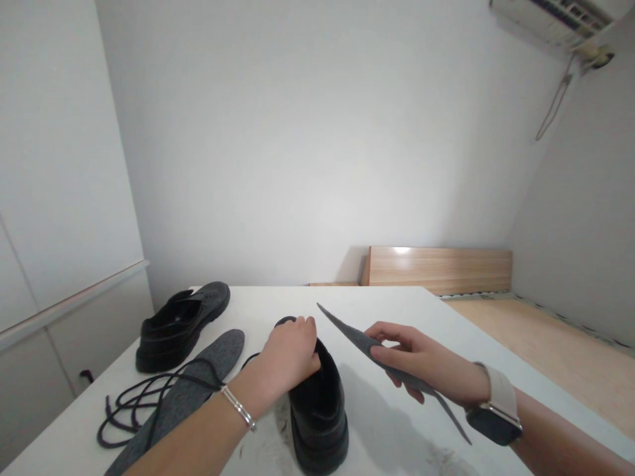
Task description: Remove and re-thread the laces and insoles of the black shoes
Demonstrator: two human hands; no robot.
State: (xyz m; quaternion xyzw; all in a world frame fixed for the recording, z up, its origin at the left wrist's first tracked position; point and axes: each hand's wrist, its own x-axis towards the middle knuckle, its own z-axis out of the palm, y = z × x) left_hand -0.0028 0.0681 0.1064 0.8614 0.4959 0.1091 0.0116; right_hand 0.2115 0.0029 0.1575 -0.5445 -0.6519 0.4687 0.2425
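A black shoe stands on the white table in front of me, toe pointing away. My left hand rests on its front upper, fingers curled over the shoe. My right hand pinches a thin grey insole, held edge-on above the table to the right of the shoe, its tip pointing up and left. A second grey insole lies flat to the left. Over it lie dark laces. The other black shoe sits at the far left.
The table's far edge is close behind the shoes. A wooden bed frame stands against the white wall to the right, above a wooden floor. White cupboards line the left side. An air conditioner hangs top right.
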